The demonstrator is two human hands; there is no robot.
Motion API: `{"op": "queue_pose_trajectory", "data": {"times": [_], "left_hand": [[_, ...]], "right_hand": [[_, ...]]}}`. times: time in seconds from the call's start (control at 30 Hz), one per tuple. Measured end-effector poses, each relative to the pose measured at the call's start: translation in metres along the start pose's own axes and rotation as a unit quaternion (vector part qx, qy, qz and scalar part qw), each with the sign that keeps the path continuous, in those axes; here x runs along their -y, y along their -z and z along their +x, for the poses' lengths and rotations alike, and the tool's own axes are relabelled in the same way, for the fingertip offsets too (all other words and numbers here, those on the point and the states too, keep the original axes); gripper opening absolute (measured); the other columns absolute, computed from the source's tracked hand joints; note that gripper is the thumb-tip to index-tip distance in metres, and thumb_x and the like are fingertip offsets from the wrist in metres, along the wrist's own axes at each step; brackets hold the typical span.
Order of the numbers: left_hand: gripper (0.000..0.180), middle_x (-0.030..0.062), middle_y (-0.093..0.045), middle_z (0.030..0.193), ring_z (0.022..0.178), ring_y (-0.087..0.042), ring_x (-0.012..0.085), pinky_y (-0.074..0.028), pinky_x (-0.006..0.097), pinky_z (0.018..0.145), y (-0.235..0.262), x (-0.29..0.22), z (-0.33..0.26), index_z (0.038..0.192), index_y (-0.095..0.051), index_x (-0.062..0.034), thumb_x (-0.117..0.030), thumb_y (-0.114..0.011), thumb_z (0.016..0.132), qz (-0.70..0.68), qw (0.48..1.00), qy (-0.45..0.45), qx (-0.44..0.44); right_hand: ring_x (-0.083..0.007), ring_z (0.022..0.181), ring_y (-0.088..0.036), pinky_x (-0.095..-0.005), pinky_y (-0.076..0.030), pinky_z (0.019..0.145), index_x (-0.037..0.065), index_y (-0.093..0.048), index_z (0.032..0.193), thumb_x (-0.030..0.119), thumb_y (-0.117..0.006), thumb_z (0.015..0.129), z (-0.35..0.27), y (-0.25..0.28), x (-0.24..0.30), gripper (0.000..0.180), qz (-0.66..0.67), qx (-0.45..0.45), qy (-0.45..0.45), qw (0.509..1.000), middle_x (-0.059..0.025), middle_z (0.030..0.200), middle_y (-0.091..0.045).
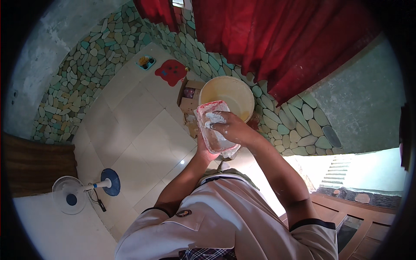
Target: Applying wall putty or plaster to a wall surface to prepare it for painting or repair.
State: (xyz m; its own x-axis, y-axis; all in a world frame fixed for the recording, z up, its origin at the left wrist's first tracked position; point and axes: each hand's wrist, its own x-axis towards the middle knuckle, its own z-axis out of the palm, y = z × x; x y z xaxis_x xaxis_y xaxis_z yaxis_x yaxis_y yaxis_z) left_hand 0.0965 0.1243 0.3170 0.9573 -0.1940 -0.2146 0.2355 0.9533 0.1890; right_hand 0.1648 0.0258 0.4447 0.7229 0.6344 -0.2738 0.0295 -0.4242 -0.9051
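Observation:
My left hand (205,148) grips a small rectangular plastic tub (201,123) from below and along its near left side. The tub is pale, with a red rim smeared white, and is held tilted in front of my body. Over its open top, my right hand (232,128) reaches in from the right with curled fingers. White paste (213,118) coats those fingers, and more of it clings inside the tub. What the right fingertips press on is partly hidden. Just beyond the tub stands a big cream bucket (247,93), its inside wall showing.
An opened cardboard box (189,104) sits left of the bucket. Farther off on the tiled floor are a red mat (172,73) and a small blue tray (150,65). A fan (69,195) stands at lower left. Red curtains (268,39) hang by the stone-clad wall.

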Motion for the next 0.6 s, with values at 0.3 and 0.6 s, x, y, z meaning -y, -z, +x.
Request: {"op": "queue_pose_trajectory", "data": {"times": [0.3,0.6], "left_hand": [[0.043,0.006,-0.055,0.121,0.107,-0.057,0.0224,-0.048,0.042,0.091,0.014,0.033,0.021,0.129,-0.046,-0.013,-0.039,-0.046,0.095,0.037,0.996,-0.062,0.046],[0.07,0.0101,-0.043,0.139,0.119,-0.051,0.0297,-0.046,0.049,0.097,0.092,0.04,-0.01,0.143,-0.031,-0.0177,-0.047,-0.059,0.086,0.053,0.992,-0.094,0.059]], "right_hand": [[-0.0219,0.099,-0.061,-0.0334,-0.048,0.088,-0.006,-0.052,0.12,0.006,-0.051,0.09,-0.02,0.053,-0.038,0.033,0.345,-0.018,-0.026,0.938,-0.014,0.111,-0.062],[-0.0288,0.097,-0.063,-0.0409,-0.051,0.086,-0.005,-0.052,0.121,0.009,-0.042,0.092,-0.025,0.085,-0.157,0.034,0.456,-0.04,-0.054,0.888,-0.0186,0.113,-0.061]]}}
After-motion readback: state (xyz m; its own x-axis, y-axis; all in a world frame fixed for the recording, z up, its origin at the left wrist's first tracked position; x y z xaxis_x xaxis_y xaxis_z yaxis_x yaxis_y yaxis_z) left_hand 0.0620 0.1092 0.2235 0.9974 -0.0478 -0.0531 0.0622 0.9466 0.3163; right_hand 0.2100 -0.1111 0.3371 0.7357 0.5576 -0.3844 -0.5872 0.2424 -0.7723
